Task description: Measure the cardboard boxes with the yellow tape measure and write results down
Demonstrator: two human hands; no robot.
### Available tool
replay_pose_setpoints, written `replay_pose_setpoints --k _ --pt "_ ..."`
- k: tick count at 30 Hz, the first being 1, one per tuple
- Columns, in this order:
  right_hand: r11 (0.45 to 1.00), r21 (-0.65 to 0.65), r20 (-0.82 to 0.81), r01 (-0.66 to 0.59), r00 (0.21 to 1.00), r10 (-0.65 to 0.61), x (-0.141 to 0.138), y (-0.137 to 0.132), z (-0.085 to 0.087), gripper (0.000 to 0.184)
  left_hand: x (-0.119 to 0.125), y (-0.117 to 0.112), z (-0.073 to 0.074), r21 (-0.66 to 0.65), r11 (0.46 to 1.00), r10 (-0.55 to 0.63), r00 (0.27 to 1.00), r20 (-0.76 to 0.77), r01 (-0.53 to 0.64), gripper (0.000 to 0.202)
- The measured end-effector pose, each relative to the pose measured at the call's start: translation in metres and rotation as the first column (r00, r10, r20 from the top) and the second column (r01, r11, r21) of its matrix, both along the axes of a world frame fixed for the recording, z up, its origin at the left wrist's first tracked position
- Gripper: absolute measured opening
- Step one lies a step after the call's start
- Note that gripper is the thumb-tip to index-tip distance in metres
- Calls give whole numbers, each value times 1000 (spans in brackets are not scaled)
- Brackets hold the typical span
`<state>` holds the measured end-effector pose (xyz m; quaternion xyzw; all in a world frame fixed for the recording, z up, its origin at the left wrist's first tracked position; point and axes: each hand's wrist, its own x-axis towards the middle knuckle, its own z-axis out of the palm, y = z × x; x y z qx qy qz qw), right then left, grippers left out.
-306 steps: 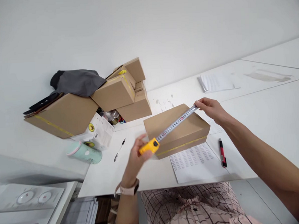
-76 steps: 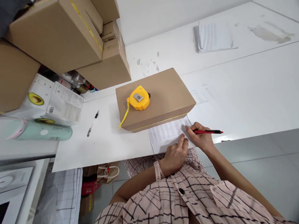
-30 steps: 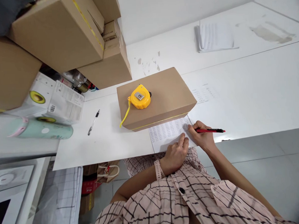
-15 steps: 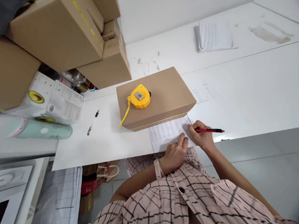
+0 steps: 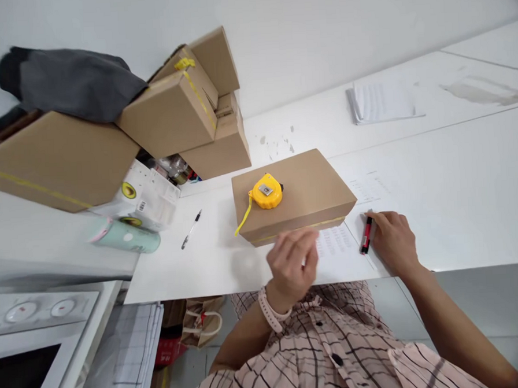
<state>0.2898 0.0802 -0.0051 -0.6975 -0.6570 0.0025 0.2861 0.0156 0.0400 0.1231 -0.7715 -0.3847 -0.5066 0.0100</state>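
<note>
My left hand [image 5: 292, 262] is raised over the table's front edge, before the small cardboard box. Its fingers are bent and a little blurred, the thumb apart from them, with nothing seen between. My right hand [image 5: 394, 239] rests on the tabletop, its fingertips closed at the far end of a red and black pen [image 5: 366, 234]. Beside the pen lies a written sheet of paper [image 5: 337, 242], partly under the cardboard box [image 5: 302, 186]. On top of that box sits a yellow tape measure [image 5: 266, 192], its yellow strap hanging toward the front left corner.
Another pen [image 5: 192, 229] lies on the left of the white table [image 5: 172, 279]. A mint bottle [image 5: 129, 237], a white avocado-printed carton [image 5: 150, 194] and stacked cardboard boxes [image 5: 168, 115] stand further left. Papers [image 5: 382, 100] lie at the back right.
My left hand has lifted off the sheet and moved left. My right hand has gone from writing to the sheet's right side, lowering the pen onto the table. The view has shifted.
</note>
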Motion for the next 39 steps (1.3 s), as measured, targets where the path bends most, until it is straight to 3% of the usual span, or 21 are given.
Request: replay_pose_setpoints --k 2,4,6,8,11,14,16,18,20,23,26,29,31,35,39 --pt "999 32 2 11 1000 -11 0 2 -3 43 -17 20 19 93 973 215 977 -16 -213 28" --pt "996 73 -49 49 998 -46 -2 0 0 43 -33 43 28 37 927 374 924 -76 -372 39" --pt "986 129 -131 101 988 -84 -8 -5 9 40 -43 65 29 -122 900 397 903 -162 -418 61" --pt "969 196 -227 151 968 -105 -18 -13 23 37 -48 79 28 -274 879 341 917 -209 -389 73" --pt "953 236 -422 192 903 -78 -41 -27 53 32 -42 78 31 -394 874 256 959 -124 -284 73" --pt "988 125 -714 88 699 28 -66 -39 86 31 -30 49 41 -547 837 34 997 71 11 80" --pt "992 41 -867 -117 489 94 -78 -44 107 37 -24 26 46 -650 717 -155 967 201 250 87" --pt "949 1 -939 -314 326 109 -84 -47 122 45 -21 9 48 -708 597 -249 926 283 377 92" --pt "912 -25 -959 -409 266 93 -85 -47 131 50 -24 -1 46 -735 543 -248 914 320 405 93" --pt "904 -56 -968 -424 245 55 -77 -40 134 43 -41 -2 40 -734 514 -208 894 396 444 89" --pt "938 -31 -982 -346 185 36 -60 -19 136 37 -75 9 40 -684 557 -114 859 498 471 83" --pt "986 44 -990 -158 129 65 -42 15 141 37 -123 28 47 -632 693 71 839 539 347 69" --pt "992 75 -990 -100 108 86 -35 42 144 36 -157 44 51 -609 751 182 807 562 255 63" --pt "993 98 -985 -73 137 107 -39 92 138 37 -210 73 49 -615 767 289 757 586 183 58" --pt "997 57 -972 -57 223 68 -55 125 125 33 -231 87 36 -673 720 336 765 550 169 56"
